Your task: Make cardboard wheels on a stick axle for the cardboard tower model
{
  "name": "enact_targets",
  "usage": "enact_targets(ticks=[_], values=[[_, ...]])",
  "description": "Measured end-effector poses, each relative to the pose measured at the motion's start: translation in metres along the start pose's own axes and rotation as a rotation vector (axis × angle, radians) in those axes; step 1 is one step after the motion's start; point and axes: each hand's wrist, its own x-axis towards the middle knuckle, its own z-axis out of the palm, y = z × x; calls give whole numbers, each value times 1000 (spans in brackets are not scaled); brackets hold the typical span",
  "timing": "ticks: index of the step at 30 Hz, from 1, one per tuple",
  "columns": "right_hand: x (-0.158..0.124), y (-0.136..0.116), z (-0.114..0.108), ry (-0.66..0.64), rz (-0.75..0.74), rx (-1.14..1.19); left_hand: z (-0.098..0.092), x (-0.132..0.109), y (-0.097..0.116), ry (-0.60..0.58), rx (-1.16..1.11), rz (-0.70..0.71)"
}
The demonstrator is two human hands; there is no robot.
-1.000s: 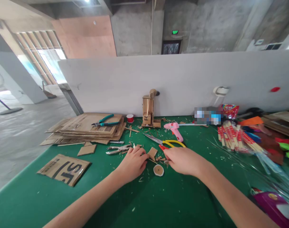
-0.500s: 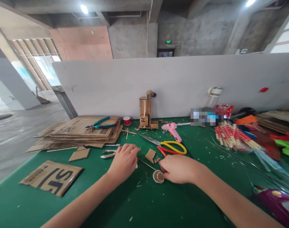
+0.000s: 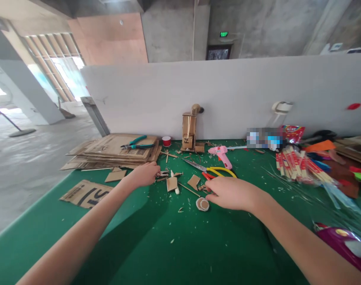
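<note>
My left hand [image 3: 144,174] is closed over the handles of a silver hand tool like small pliers [image 3: 162,173], whose metal end shows past the fingers. My right hand [image 3: 227,192] rests low with curled fingers; what they hold, if anything, is hidden. Just beside its fingertips lies a round layered cardboard disc [image 3: 202,204] with a thin stick [image 3: 189,189] reaching away from it. Scissors with red and yellow handles [image 3: 220,171] lie behind this hand, partly covered by it. Between the hands are a cardboard square [image 3: 172,184], a white piece [image 3: 176,190] and another cardboard scrap [image 3: 193,182].
Teal pliers [image 3: 135,143] lie on stacked cardboard [image 3: 109,152] at the left. A cardboard model [image 3: 188,132] stands by the white partition, near a red spool [image 3: 166,141] and a pink glue gun [image 3: 222,154]. Wrapped chopsticks [image 3: 293,162] and a purple object [image 3: 340,243] are at the right.
My left hand has moved left and away from me onto the silver tool, uncovering the cardboard square and white piece. My right hand stays by the disc. The view has shifted.
</note>
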Motion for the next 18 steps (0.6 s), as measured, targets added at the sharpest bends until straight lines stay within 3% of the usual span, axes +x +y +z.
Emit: enact_targets(ticks=[5, 8, 10, 13, 15, 18], values=[[-5, 3, -7, 89, 11, -1, -21, -11, 4, 80, -8, 11], [1, -1, 1, 192, -51, 185, -36, -22, 20, 176, -118, 61], [8, -10, 10, 261, -122, 406, -39, -27, 39, 301, -525, 166], [20, -27, 25, 359, -231, 686, -34, -29, 74, 359, -1045, 201], [27, -32, 33, 448, -220, 815, -24, -26, 92, 412, -1209, 164], [39, -22, 43, 524, -152, 917, -8, -20, 108, 414, -1259, 86]])
